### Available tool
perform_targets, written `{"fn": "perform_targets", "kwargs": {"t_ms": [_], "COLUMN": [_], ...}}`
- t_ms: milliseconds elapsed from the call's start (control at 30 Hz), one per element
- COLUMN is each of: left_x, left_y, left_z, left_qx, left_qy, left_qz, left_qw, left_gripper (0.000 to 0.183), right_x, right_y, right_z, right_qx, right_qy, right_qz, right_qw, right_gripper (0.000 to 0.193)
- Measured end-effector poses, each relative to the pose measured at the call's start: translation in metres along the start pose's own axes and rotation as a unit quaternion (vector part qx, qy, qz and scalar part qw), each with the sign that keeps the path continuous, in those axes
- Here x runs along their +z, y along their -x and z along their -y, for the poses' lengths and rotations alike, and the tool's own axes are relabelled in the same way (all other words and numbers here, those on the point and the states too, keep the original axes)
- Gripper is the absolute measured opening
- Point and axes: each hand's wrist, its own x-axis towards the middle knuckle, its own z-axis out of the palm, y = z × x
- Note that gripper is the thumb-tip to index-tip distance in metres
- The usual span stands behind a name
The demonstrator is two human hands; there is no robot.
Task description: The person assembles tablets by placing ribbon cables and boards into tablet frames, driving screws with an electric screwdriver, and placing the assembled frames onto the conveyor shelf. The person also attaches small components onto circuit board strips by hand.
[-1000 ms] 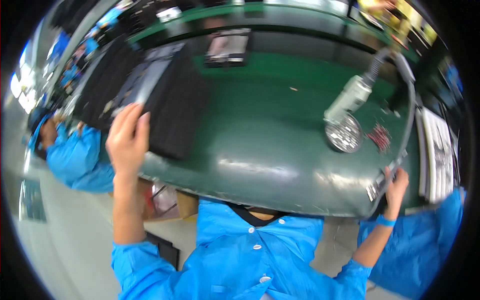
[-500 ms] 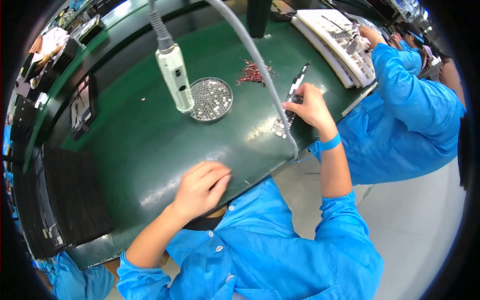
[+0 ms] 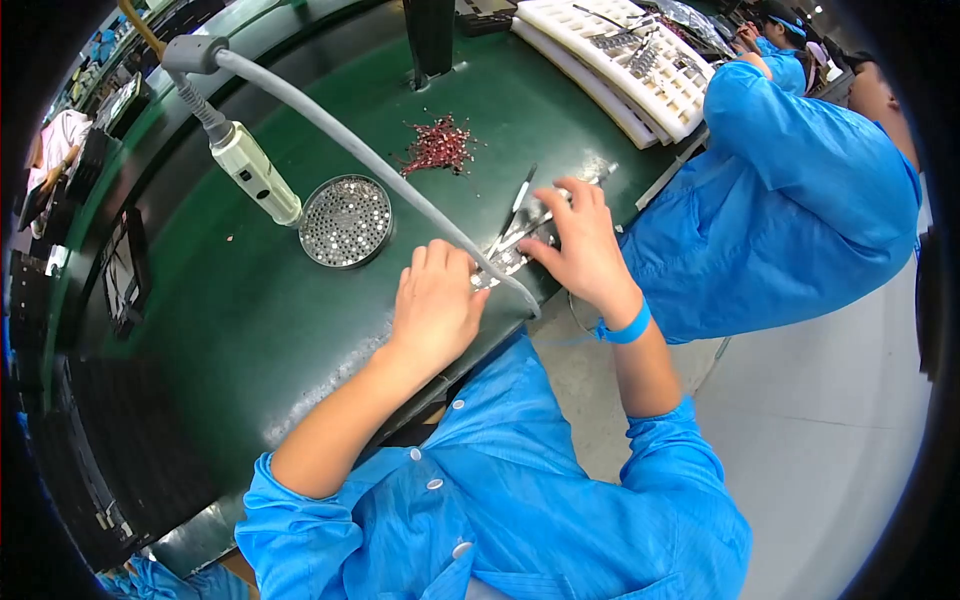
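Observation:
A narrow black-and-silver strip of parts [image 3: 508, 262] lies near the table's front edge, partly covered by both hands and a grey cable. At its near end, my left hand [image 3: 436, 300] has its fingers curled down, with the strip's tip between forefinger and thumb. Over the far part, my right hand [image 3: 588, 245] is open, thumb and forefinger apart. A slim black-and-white tool [image 3: 517, 205] lies beside the strip, just left of my right hand; its exact kind is unclear.
A round metal dish [image 3: 346, 222] of small silver discs sits left of a pile of tiny red parts [image 3: 440, 146]. A pale powered handpiece [image 3: 256, 175] hangs near the dish, its grey cable [image 3: 370, 158] crossing the workspace. White foam trays [image 3: 570, 65] and a co-worker's blue sleeve [image 3: 790, 150] are right.
My left hand has moved right and forward to the strip. My right hand has loosened its hold, its fingers spreading. The slim tool now lies at an angle to the strip. The view has shifted.

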Motion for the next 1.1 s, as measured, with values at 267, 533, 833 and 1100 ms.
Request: {"fn": "perform_targets", "kwargs": {"t_ms": [267, 533, 833, 1100], "left_x": [-0.031, -0.024, -0.028, 0.006], "left_y": [-0.003, -0.016, 0.017, 0.007], "left_z": [0.013, 0.015, 0.000, -0.019], "left_qx": [-0.074, -0.083, -0.140, -0.130], "left_qy": [0.036, 0.025, -0.014, -0.065], "left_qz": [0.134, 0.183, 0.066, 0.137], "left_qw": [0.988, 0.979, 0.988, 0.980], "left_gripper": [0.041, 0.022, 0.016, 0.054], "right_x": [0.001, 0.028, 0.105, 0.081], "right_y": [-0.008, -0.100, -0.098, -0.101], "right_z": [0.002, -0.009, -0.016, -0.012], "right_qx": [-0.221, -0.133, -0.307, -0.180], "right_qy": [-0.056, -0.088, 0.074, -0.034], "right_qz": [0.114, 0.124, 0.065, 0.188], "right_qw": [0.967, 0.979, 0.946, 0.965], "right_gripper": [0.037, 0.016, 0.020, 0.019]}}
